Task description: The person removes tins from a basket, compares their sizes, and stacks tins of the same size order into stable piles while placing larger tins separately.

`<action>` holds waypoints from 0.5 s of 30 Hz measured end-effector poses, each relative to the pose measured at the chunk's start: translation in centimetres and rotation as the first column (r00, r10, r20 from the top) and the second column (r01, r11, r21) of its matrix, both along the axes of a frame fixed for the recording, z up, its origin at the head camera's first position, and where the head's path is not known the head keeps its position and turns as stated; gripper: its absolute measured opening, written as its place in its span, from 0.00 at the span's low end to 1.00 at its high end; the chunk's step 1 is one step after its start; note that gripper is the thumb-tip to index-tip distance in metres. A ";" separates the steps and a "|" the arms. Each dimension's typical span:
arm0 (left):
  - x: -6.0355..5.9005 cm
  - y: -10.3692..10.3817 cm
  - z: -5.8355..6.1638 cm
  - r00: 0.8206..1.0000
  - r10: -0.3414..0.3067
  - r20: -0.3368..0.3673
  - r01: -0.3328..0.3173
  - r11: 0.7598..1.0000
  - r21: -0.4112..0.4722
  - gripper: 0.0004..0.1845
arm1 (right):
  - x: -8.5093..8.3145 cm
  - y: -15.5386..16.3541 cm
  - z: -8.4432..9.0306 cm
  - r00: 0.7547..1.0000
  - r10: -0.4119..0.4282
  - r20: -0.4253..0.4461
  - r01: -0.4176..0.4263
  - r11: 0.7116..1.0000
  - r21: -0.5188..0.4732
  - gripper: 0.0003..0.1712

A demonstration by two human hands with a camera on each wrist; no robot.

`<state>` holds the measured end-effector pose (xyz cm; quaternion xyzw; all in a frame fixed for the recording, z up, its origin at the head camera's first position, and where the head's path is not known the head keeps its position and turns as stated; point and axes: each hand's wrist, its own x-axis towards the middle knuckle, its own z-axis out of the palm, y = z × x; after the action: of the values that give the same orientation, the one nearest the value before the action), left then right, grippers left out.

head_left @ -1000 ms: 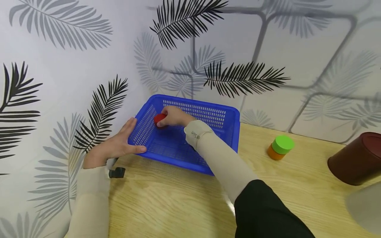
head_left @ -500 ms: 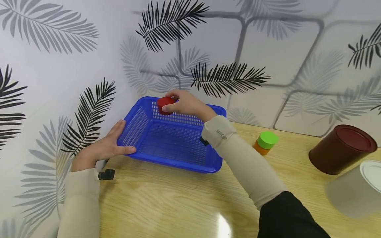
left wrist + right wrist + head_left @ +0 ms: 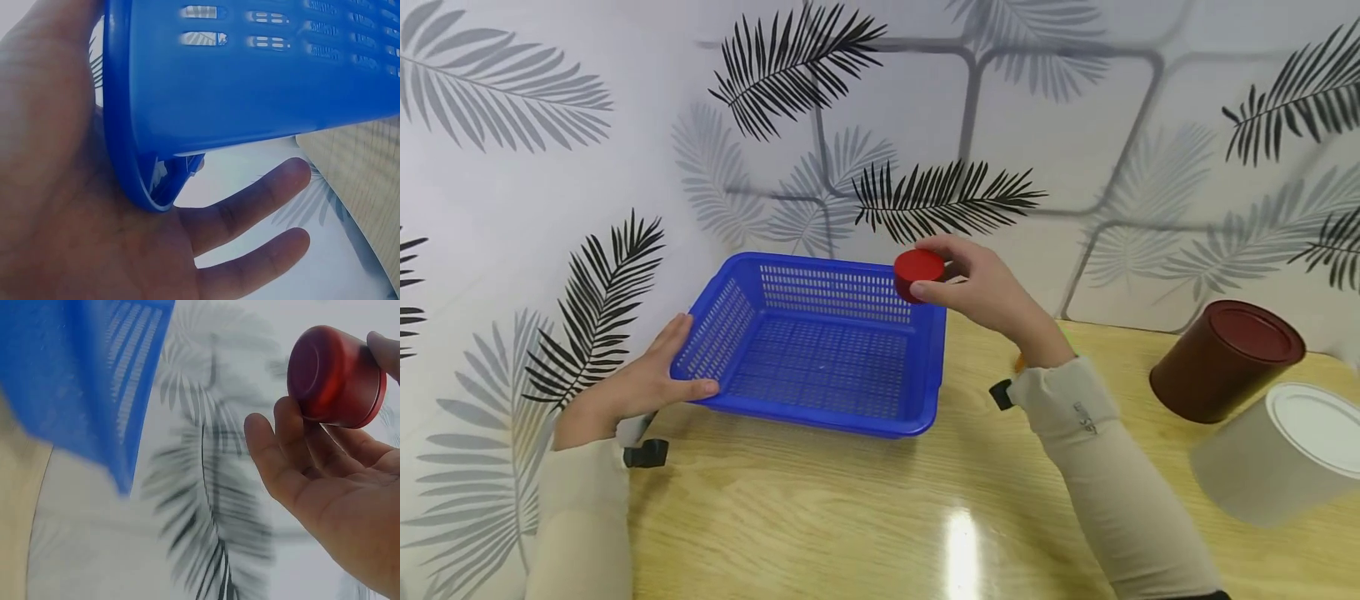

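Red cap (image 3: pixel 918 272) now out of the blue basket (image 3: pixel 820 400), pinched in right hand (image 3: pixel 992 293) above its right rim; left hand (image 3: pixel 640 387) flat-fingered, still steadying left wall; removal probably done.

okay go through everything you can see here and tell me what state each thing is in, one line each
Blue basket: upright on the table, nothing inside.
Red cap: lifted, above the basket's right rim.
Right hand: pinching the red cap.
Left hand: fingers straight, against the basket's left wall.
Brown canister: tilted, lid on.
Grey canister: tilted, white lid on.
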<state>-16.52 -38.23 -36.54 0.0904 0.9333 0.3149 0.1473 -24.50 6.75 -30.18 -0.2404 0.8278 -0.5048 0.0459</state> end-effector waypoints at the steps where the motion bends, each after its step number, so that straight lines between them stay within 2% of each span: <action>1: 0.0 0.0 0.0 1.000 0.002 0.000 -0.002 1.000 -0.004 0.66 | 0.4 1.1 -0.3 1.000 -0.032 -0.001 0.032 1.000 -0.002 0.35; 5: -0.2 0.0 0.1 1.000 0.011 0.004 -0.011 1.000 -0.001 0.66 | 1.8 5.7 -2.0 0.985 -0.174 -0.021 0.174 0.985 0.018 0.38; 11: -0.5 0.3 -0.2 1.000 0.013 0.005 -0.013 1.000 0.027 0.65 | 2.6 11.9 -5.5 0.929 -0.370 -0.023 0.371 0.926 0.067 0.39; 15: -0.4 0.3 -0.3 0.999 0.040 -0.007 -0.040 0.999 0.016 0.63 | 2.3 13.7 -7.3 0.908 -0.419 -0.020 0.419 0.906 0.065 0.40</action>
<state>-16.95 -37.97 -36.86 0.0738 0.9328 0.3251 0.1369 -22.24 20.49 -37.49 -0.0568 0.8768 -0.4739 -0.0575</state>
